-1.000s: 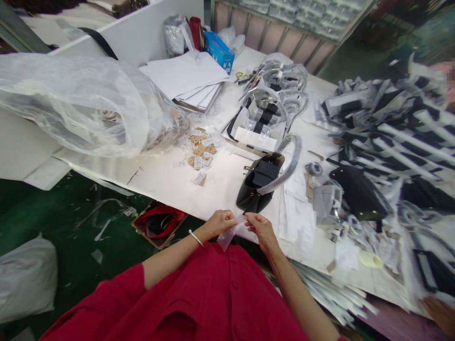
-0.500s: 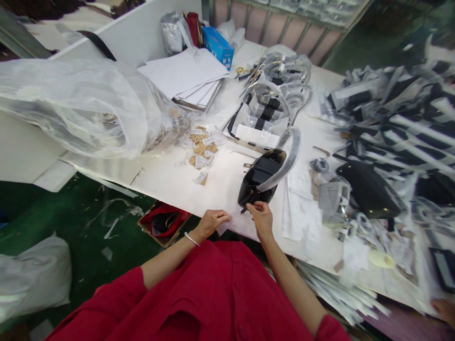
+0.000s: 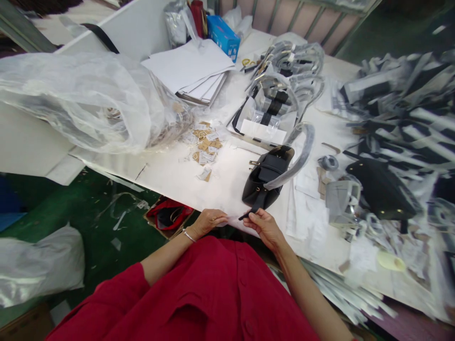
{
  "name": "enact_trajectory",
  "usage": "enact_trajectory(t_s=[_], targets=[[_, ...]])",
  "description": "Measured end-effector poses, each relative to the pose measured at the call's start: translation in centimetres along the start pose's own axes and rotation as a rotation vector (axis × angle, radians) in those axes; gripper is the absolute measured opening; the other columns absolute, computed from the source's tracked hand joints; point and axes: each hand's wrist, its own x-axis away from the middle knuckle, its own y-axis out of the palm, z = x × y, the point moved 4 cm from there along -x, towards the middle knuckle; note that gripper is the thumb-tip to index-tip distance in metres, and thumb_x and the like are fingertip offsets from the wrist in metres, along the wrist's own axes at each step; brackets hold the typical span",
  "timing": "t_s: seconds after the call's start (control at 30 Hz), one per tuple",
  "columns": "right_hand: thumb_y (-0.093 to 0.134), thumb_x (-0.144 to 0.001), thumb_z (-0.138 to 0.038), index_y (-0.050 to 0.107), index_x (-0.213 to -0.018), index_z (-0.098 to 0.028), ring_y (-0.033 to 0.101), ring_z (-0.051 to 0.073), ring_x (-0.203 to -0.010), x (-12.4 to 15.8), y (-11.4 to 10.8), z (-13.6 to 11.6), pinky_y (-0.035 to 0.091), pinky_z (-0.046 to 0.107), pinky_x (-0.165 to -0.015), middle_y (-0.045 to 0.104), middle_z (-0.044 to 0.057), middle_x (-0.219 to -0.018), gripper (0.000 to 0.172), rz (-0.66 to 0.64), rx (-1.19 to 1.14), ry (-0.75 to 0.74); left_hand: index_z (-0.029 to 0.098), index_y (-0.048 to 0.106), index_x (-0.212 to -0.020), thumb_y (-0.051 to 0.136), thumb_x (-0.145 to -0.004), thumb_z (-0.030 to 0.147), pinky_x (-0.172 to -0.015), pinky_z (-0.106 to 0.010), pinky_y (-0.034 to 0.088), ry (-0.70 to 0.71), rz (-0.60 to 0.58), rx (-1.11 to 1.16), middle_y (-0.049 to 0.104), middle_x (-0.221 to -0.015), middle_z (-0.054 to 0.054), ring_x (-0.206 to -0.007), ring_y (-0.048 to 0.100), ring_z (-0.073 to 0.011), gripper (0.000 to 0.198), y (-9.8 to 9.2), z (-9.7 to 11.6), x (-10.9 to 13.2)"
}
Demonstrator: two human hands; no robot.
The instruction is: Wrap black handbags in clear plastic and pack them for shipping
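Observation:
A small black handbag [image 3: 266,179] lies on the white table [image 3: 170,176] near its front edge, its handle wrapped in clear film [image 3: 302,151]. My right hand [image 3: 265,226] pinches a short black strap tab hanging from the bag's near end. My left hand [image 3: 208,221] rests at the table edge, fingers closed on a thin white sheet [image 3: 232,220] that lies under the bag's near end. A silver bangle is on my left wrist.
A big clear plastic bag [image 3: 81,102] fills the left of the table. Small brown tags [image 3: 204,146] lie scattered mid-table. White paper sheets [image 3: 192,71] and a blue box [image 3: 223,37] sit behind. Wrapped black bags [image 3: 384,142] pile up on the right. An open carton [image 3: 167,219] stands on the green floor.
The crumpled white piece held between both hands is down at the table edge. My right hand moved up to the bag and took its black strap tab. The view shifted slightly.

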Motion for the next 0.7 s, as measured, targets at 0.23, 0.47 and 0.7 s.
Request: enact_trajectory(t_s=[0.23,0.47,0.7], targets=[[0.09,-0.053,-0.043,0.061,-0.078,-0.02,0.07,0.019,-0.071,-0.4,0.9,-0.3,0.057,0.032,-0.066,0.07,0.001,-0.073,0.044,0.078,-0.025,-0.068,0.025,0.076,-0.087,0.059,-0.084,0.048,-0.076,-0.026,0.046,-0.02,-0.018,0.028,0.075,-0.084,-0.004,-0.078,0.064,-0.0187,0.029,0.5,0.2,0.4],[0.085,-0.06,-0.047,0.065,-0.078,-0.018,0.056,0.012,-0.059,-0.9,-0.3,0.3,0.043,0.025,-0.056,0.069,0.002,-0.07,0.04,0.079,0.106,-0.131,0.024,0.076,-0.088,0.06,-0.084,0.044,-0.073,-0.025,0.046,-0.037,-0.047,0.056,0.075,-0.085,-0.003,-0.077,0.064,-0.0176,0.027,1.5,0.4,0.4],[0.084,-0.059,-0.049,0.069,-0.076,-0.019,0.054,0.014,-0.066,-1.0,-1.1,0.5,0.043,0.027,-0.061,0.069,0.002,-0.076,0.038,0.12,0.209,-0.19,0.022,0.076,-0.081,0.063,-0.081,0.04,-0.067,-0.024,0.044,-0.118,0.008,0.127,0.073,-0.076,-0.002,-0.068,0.059,-0.0156,0.023,2.1,0.3,0.2]])
